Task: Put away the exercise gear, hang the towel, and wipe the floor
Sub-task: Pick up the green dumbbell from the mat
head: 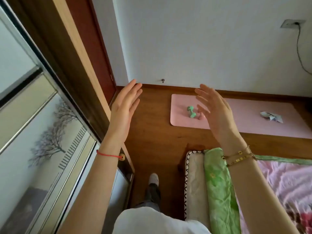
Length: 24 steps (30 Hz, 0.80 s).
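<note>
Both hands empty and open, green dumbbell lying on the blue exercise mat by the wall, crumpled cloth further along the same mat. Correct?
One error: the rectangular foam exercise mat is pink, not blue, as the head view shows. The rest holds: the left hand and right hand are empty and open, the small green dumbbell lies on the mat by the wall, and the crumpled pale cloth sits further along it.

Both hands raised, palms facing each other, fingers spread and holding nothing: left hand [124, 108], right hand [215, 109]. Beyond them, a pink mat [249, 119] lies on the wooden floor [152, 132], bearing a green dumbbell [191, 111] and a crumpled towel [271, 116]. Bed [278, 183] at lower right.
</note>
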Each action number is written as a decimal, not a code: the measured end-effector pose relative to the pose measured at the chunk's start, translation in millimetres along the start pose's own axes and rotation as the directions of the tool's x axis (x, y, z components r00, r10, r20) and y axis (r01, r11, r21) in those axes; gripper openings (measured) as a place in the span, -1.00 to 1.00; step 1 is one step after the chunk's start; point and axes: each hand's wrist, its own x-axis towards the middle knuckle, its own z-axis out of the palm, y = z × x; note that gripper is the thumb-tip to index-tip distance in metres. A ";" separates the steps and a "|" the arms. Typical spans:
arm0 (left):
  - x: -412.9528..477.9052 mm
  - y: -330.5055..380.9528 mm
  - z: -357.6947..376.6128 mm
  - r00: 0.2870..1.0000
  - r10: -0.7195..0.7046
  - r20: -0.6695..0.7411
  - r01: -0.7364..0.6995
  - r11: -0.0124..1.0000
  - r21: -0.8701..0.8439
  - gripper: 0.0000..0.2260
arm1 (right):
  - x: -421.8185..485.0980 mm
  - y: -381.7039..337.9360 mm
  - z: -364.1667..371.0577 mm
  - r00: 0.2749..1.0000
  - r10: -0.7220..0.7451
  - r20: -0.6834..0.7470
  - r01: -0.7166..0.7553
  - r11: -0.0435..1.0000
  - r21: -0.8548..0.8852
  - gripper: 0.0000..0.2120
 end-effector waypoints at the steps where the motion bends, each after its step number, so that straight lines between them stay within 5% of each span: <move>1: 15.3 -1.1 1.5 1.000 0.001 -0.010 -0.001 1.000 -0.005 -0.63 | 15.7 2.4 1.8 1.000 0.009 -0.013 -0.009 1.000 0.001 -0.51; 4: 64.6 -7.3 2.2 1.000 -0.031 -0.005 0.031 1.000 -0.004 -0.64 | 64.3 7.6 7.7 0.999 0.039 -0.011 -0.039 0.999 0.010 -0.65; 24: 331.2 -75.5 20.6 0.992 -0.114 0.052 0.116 0.992 -0.049 -0.65 | 319.4 48.9 27.1 0.989 0.081 -0.120 -0.084 0.996 -0.015 -0.62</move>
